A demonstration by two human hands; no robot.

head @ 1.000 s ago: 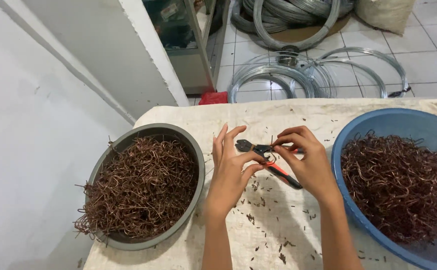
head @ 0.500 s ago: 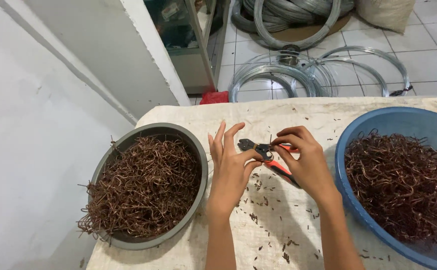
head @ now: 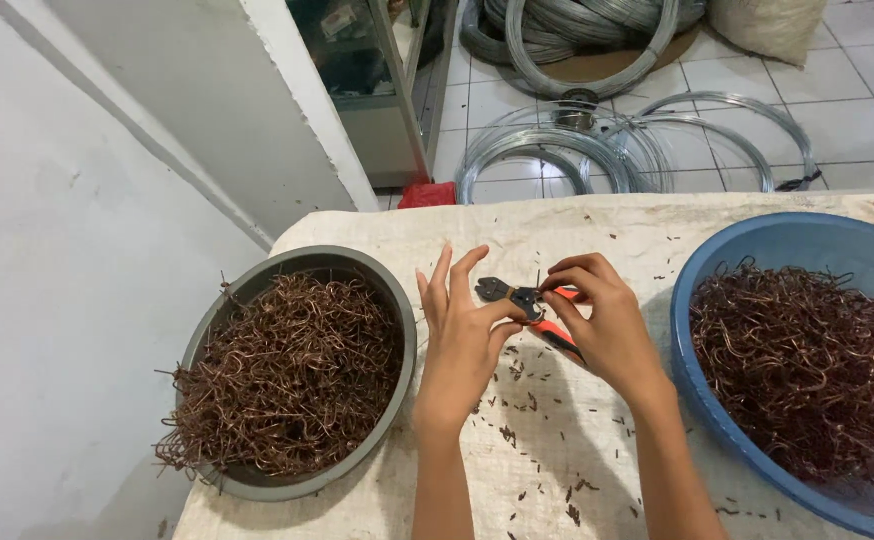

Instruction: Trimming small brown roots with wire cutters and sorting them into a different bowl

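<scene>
- We find open desk (head: 557, 470) between the two bowls, scattered only with small wire bits.
- The grey bowl (head: 397, 390) blocks the left, the blue basin (head: 697, 300) the right.

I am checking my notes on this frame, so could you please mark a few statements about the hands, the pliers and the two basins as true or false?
1. The right hand holds pliers with orange handles. True.
2. The grey basin of brown wire pieces sits at the person's right. False: it sits at the left; the blue basin is at the right.
3. The left hand rests inside the grey basin. False: it is over the cloth-covered table, fingers spread, touching the pliers.
4. Coils of grey wire lie on the tiled floor beyond the table. True.
5. The blue basin is empty. False: it holds brown wire pieces.
</scene>
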